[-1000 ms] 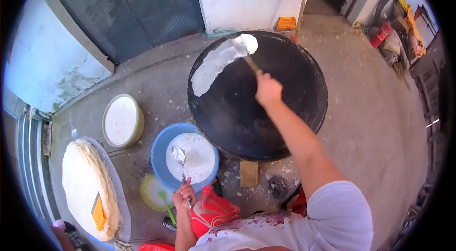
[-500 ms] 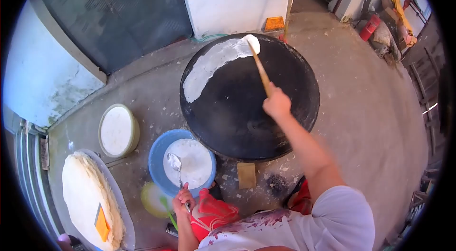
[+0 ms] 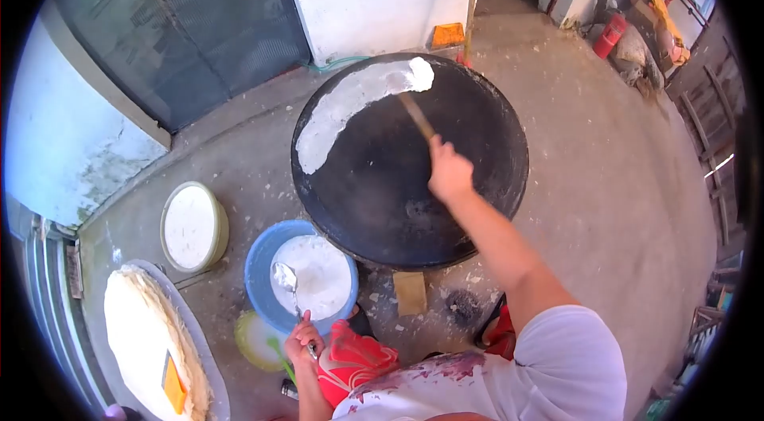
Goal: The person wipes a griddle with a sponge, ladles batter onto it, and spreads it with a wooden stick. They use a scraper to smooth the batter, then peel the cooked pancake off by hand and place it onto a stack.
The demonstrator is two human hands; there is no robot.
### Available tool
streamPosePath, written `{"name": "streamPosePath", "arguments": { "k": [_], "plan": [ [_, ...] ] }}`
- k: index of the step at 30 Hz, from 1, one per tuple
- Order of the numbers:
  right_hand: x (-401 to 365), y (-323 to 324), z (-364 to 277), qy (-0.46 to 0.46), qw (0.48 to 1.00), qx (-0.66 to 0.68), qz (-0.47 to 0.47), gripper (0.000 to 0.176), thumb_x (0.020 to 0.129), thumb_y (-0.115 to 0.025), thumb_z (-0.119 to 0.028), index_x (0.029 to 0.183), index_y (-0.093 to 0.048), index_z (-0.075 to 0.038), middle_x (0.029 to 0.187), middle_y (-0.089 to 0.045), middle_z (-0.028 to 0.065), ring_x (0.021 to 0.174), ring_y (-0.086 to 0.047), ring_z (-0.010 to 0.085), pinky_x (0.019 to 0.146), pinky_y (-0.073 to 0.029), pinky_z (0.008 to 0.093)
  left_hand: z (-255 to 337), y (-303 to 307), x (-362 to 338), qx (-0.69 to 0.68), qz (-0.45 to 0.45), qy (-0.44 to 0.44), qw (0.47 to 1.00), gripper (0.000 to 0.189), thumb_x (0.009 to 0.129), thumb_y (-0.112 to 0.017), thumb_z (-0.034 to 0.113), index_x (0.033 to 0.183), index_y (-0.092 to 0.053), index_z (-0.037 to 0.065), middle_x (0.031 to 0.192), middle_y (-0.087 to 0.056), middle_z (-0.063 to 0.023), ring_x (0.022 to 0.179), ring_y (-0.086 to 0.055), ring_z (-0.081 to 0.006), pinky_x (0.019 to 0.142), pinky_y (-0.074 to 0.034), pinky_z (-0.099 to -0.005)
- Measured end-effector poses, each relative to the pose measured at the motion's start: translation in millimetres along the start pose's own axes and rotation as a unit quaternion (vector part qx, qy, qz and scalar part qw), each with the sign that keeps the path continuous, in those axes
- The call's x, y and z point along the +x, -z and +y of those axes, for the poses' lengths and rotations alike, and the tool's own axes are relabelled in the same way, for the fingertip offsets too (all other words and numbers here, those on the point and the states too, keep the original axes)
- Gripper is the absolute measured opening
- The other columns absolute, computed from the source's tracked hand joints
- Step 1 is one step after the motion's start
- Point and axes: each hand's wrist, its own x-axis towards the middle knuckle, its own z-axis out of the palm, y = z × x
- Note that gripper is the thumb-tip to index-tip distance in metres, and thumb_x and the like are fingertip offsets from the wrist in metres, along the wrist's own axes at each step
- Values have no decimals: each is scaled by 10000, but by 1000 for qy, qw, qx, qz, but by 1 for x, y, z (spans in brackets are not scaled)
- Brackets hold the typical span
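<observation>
My right hand (image 3: 450,170) is closed around the handle of a wooden spreader (image 3: 417,116) above a large round black griddle (image 3: 430,206). The spreader's far end meets a curved band of white batter (image 3: 334,114) along the griddle's far left side. A thick batter clump (image 3: 421,75) lies just beyond that end. Low in the view, my left hand (image 3: 303,338) grips a metal ladle (image 3: 285,278) by its handle. The ladle's bowl hangs over a blue basin (image 3: 256,282) of white batter, left of the griddle.
A pale bucket (image 3: 220,236) of white batter stands on the left. Below it, a stack of thin pancakes (image 3: 131,325) carries an orange scraper (image 3: 173,385). A yellow-green bowl (image 3: 248,345) sits beside the basin, and a tan block (image 3: 411,294) lies before the griddle.
The spreader's far end has swung left and toward me, off the thick clump and onto the thinner band. My left hand still holds the ladle over the basin. The view has shifted slightly.
</observation>
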Motion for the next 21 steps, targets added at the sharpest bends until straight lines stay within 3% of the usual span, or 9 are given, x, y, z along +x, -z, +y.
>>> {"name": "streamPosePath", "arguments": {
  "k": [2,5,8,9,12,14,16,19,21],
  "plan": [
    [19,0,37,-77,997,32,-2,619,711,-532,-104,1283,-308,-28,978,-515,157,781,-601,298,669,-499,378,-2,-2,-6,-2,18,-9,1000,337,866,-344,112,1090,-469,-106,620,-438,-15,465,-396,-94,391,-352,-218],
    [-6,14,29,-125,988,90,4,594,721,-528,-102,1277,-323,-52,1003,-509,164,798,-598,309,688,-494,395,4,-4,-1,1,16,-3,1000,341,871,-339,120,1087,-470,-109,627,-438,-15,469,-398,-94,394,-354,-218],
    [-4,25,-11,-63,990,125,-33,612,710,-547,-120,1275,-330,-29,1016,-505,168,816,-596,313,704,-490,404,10,4,1,15,2,-9,1000,335,876,-334,121,1079,-476,-105,637,-442,-16,468,-395,-94,395,-354,-218],
    [12,1,-11,-13,997,76,8,535,734,-540,-118,1229,-366,-11,1002,-515,160,806,-601,299,683,-498,389,7,2,-2,20,8,-14,1000,328,874,-337,115,1075,-478,-103,636,-442,-16,469,-395,-94,396,-354,-216],
    [49,-8,22,-101,994,27,38,450,775,-505,-100,1199,-383,-11,984,-526,147,794,-605,284,663,-503,371,-1,-2,-9,20,18,-22,999,311,867,-344,98,1066,-478,-100,627,-439,-17,465,-395,-94,393,-351,-212],
    [27,11,49,-101,994,16,32,398,806,-457,-79,1192,-386,-10,974,-532,137,788,-606,282,653,-504,364,0,-6,-15,16,17,-18,1000,301,863,-347,87,1060,-477,-100,621,-437,-17,462,-395,-94,389,-349,-210],
    [-13,38,58,-129,991,26,-16,517,774,-519,-89,1254,-339,-26,999,-521,149,839,-600,299,695,-499,380,2,-5,-14,29,28,-48,998,286,856,-345,65,1048,-478,-100,605,-434,-21,448,-390,-96,376,-342,-210],
    [-51,41,72,-163,985,45,-44,528,785,-544,-125,1259,-348,0,1014,-541,173,889,-592,303,736,-489,378,7,-6,-18,29,11,-69,997,277,860,-337,59,1037,-475,-103,596,-430,-22,439,-389,-97,368,-341,-215],
    [-60,12,100,-44,949,309,49,414,833,-507,-137,1219,-425,-10,1010,-575,178,898,-597,278,764,-477,339,4,-15,-26,29,8,-78,996,285,864,-330,64,1046,-469,-106,602,-434,-23,441,-393,-98,370,-345,-215]
  ]
}}
